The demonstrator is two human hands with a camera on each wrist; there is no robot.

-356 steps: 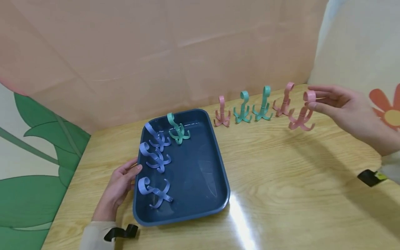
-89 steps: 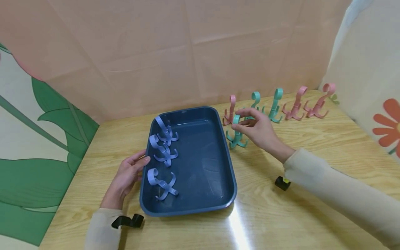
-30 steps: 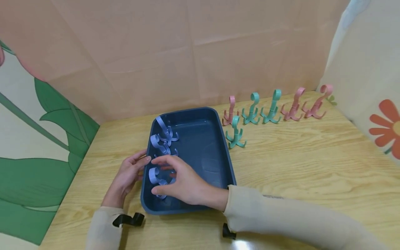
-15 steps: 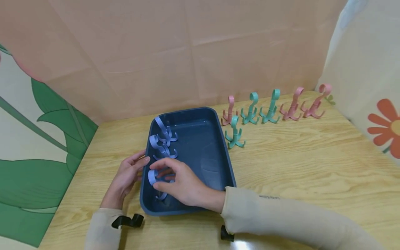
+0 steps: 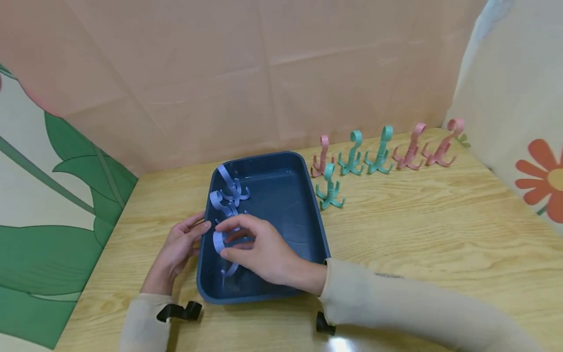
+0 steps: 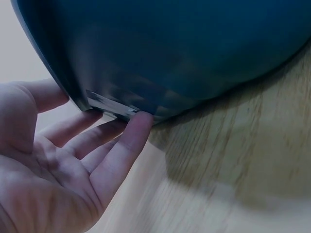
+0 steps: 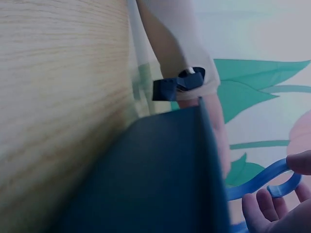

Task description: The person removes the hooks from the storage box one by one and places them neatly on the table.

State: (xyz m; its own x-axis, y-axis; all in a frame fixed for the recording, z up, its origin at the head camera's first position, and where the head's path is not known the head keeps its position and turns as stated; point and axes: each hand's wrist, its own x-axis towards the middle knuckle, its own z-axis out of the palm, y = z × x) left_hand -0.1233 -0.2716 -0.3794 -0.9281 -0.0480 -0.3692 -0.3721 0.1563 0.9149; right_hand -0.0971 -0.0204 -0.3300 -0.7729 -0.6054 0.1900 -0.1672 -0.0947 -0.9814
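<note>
My right hand (image 5: 268, 249) reaches into the dark blue tray (image 5: 283, 190) and pinches the curled top of a periwinkle-blue multi-prong hanging hook (image 5: 218, 242) between thumb and fingers. Its lower prongs are partly hidden by the hand. In the right wrist view, thumb and fingertips meet on the loop of this hook (image 7: 286, 183). Two more blue hooks lie along the tray's left side: a middle one (image 5: 218, 199) and a far one (image 5: 232, 186). The left hand (image 5: 182, 244) rests against the tray's left side; in the left wrist view its extended fingers (image 6: 119, 153) touch the outer wall.
Outside the tray's right rim stands a green hook (image 5: 330, 188). Behind it is a row along the back: a pink hook (image 5: 323, 156), two green hooks (image 5: 350, 154) and two pink hooks (image 5: 411, 149). A peach cloth backdrop (image 5: 264, 88) borders the wooden table (image 5: 418, 220).
A pink hook joined the right end of the row. The green hook went from the tray onto the table. Then the right hand moved into the tray, took the nearest blue hook and shifted it slightly.
</note>
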